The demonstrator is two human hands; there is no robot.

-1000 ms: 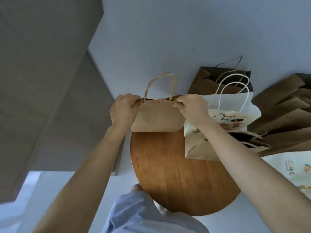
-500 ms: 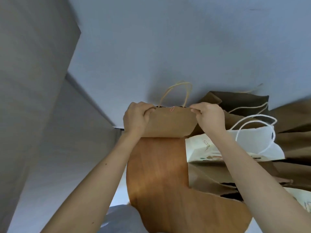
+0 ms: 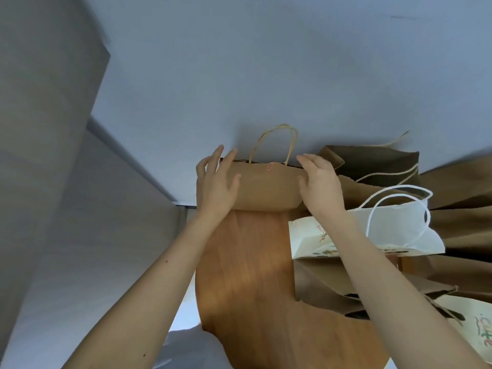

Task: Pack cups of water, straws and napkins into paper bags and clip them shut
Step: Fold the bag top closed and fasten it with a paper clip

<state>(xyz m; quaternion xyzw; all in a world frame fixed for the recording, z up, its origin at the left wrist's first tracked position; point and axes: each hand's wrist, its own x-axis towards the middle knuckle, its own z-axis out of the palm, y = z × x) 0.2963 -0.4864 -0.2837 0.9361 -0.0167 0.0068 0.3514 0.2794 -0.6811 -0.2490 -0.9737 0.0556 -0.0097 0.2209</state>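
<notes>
A small brown paper bag (image 3: 266,187) stands upright at the far edge of the round wooden table (image 3: 247,262). Its top is closed and a pink paper clip (image 3: 270,166) sits on the rim below the twisted paper handles (image 3: 275,141). My left hand (image 3: 217,182) lies against the bag's left side with its fingers spread and straight. My right hand (image 3: 320,179) rests at the bag's right side, fingers loosely extended over the top corner and thumb on the front. No cups, straws or napkins are visible.
A white printed bag with white cord handles (image 3: 394,230) lies on the table just right of my right arm. Several brown paper bags (image 3: 372,163) are piled behind and right of it. A pale wall rises directly behind the table.
Both hands pinched the bag's top corners before; now their fingers have straightened and loosened off the rim. The view has tilted and moved closer to the bag.
</notes>
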